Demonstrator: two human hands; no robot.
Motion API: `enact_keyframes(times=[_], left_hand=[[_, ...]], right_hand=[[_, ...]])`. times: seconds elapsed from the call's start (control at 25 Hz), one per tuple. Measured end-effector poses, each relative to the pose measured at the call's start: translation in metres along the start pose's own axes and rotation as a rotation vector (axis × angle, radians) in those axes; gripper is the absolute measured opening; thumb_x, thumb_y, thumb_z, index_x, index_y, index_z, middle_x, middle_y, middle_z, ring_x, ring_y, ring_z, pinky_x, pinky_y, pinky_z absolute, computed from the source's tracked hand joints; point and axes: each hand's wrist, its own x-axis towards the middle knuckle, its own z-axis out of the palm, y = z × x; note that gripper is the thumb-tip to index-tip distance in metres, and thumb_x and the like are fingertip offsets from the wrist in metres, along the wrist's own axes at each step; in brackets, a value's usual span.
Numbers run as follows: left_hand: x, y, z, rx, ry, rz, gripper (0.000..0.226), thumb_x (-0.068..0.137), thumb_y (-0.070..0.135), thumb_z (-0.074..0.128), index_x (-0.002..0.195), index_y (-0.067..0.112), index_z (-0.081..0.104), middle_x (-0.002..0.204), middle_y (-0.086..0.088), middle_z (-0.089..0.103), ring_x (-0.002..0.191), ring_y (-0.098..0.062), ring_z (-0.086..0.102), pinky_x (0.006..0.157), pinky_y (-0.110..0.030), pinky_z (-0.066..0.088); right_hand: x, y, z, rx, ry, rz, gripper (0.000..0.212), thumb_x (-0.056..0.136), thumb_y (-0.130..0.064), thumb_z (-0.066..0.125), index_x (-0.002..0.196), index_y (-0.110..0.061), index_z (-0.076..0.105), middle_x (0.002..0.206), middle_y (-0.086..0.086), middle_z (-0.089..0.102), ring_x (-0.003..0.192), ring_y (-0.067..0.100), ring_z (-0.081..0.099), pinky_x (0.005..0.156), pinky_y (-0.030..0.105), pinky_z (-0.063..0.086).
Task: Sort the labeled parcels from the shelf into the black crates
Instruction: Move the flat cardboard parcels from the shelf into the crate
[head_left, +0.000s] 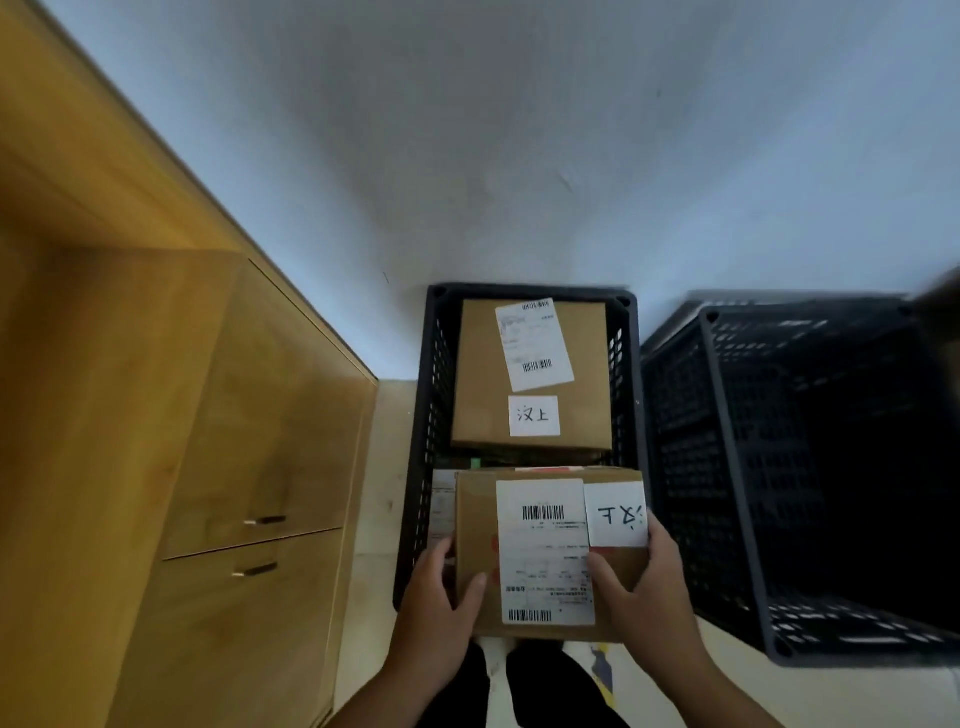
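**Plain wall, wooden cabinet, pale floor**

Ahead of you a plain white wall (519, 130) fills the upper half of the frame. It shows a few faint scuffs and has a cool, bluish cast that brightens along its left edge. On your left a wooden cabinet (130, 389) in a warm honey tone runs from the upper left corner down to the bottom of the frame. Its front has two doors, one above the other in the picture, each with a small dark handle: the upper handle (266, 520) and the lower handle (254, 570). Right of the cabinet lies a strip of pale cream floor (376, 499), which shows again at the lower right corner. The light is soft and dim.
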Motion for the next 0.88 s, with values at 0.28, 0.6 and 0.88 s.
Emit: enact_keyframes(times=[0.28,0.6,0.88], left_hand=[[0.055,-0.011,0.018,0.129,-0.054,0.054,0.058,0.092,0.051,0.065,0.144,0.039,0.042,0.132,0.018,0.054,0.116,-0.006,0.058,0.095,-0.038,0.057],[0.072,-0.005,0.035,0.373,0.04,0.199,0.075,0.092,0.037,0.07,0.153,0.033,0.028,0.144,0.01,0.03,0.126,-0.004,0.042,0.096,-0.028,0.052],[0.121,-0.009,0.057,1.01,-0.013,0.691,0.08,0.083,0.051,0.075,0.149,0.021,0.04,0.145,-0.006,0.041,0.13,-0.025,0.043,0.112,-0.04,0.035]], right_hand=[[0.037,0.032,0.039,-0.06,0.18,0.097,0.076,0.081,-0.033,0.082,0.144,-0.021,0.041,0.13,-0.003,0.054,0.127,0.02,0.048,0.101,0.046,0.052],[0.063,0.041,0.064,-0.155,0.192,0.085,0.108,0.088,-0.024,0.079,0.165,-0.024,0.003,0.149,0.001,0.042,0.134,0.011,0.037,0.114,0.037,0.037],[0.097,0.081,0.082,-0.28,0.085,0.015,0.091,0.095,-0.023,0.071,0.162,-0.037,0.011,0.157,0.005,0.03,0.138,0.018,0.039,0.106,0.037,0.047]])
